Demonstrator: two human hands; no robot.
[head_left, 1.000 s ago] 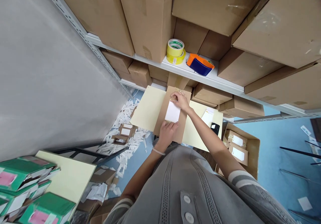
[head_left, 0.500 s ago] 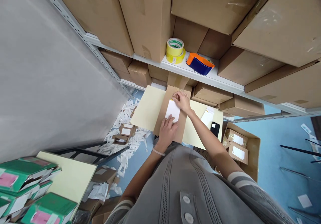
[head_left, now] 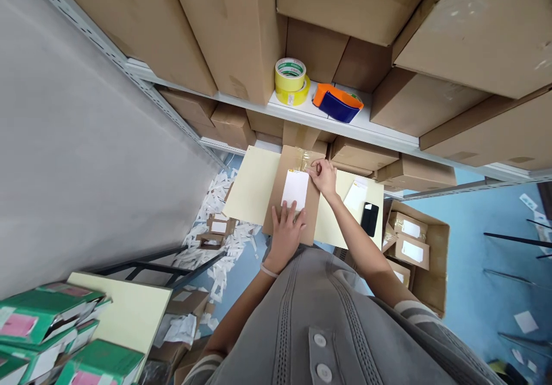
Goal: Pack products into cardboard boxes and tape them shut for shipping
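In the head view, a flat brown cardboard box [head_left: 278, 224] lies on the pale yellow board in front of me. On its top is a white shipping label [head_left: 295, 189] with a small yellow mark at its upper edge. My left hand [head_left: 286, 228] rests with spread fingers on the label's lower end and the box beside it. At the label's upper right corner, my right hand [head_left: 323, 178] has thumb and fingers pinched together. Clear tape [head_left: 305, 157] crosses the box's far end.
Right of the box are a sheet of labels [head_left: 356, 194] and a black phone [head_left: 370, 219]. An open carton [head_left: 437, 258] of labelled parcels stands below. The shelf holds yellow tape rolls [head_left: 291, 80] and an orange-and-blue tape dispenser [head_left: 338, 103]. Green boxes [head_left: 103, 356] lie at lower left.
My right hand has shifted slightly right, from the label's top edge to its upper right corner. My left hand's fingers have spread and moved slightly down. The camera view has shifted a little.
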